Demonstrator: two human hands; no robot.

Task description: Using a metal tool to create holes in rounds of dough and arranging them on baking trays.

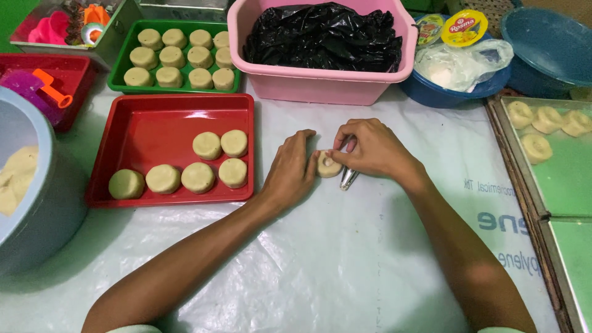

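Right hand: curled narrow over a dough round, gripping metal tongs.
Left hand: fingers together, steadying the round's side.
Dough round: on the white plastic sheet, between both hands.
Red tray: just left, six rounds inside.
Pink tub: behind, black bag inside.
Yellow-lidded round pack: on the blue bowl, far right.

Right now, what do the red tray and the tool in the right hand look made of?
The rectangular red tray looks like glossy moulded plastic, judging by its light reflections. The small silvery tool under the right hand appears to be shiny metal, though mostly hidden.
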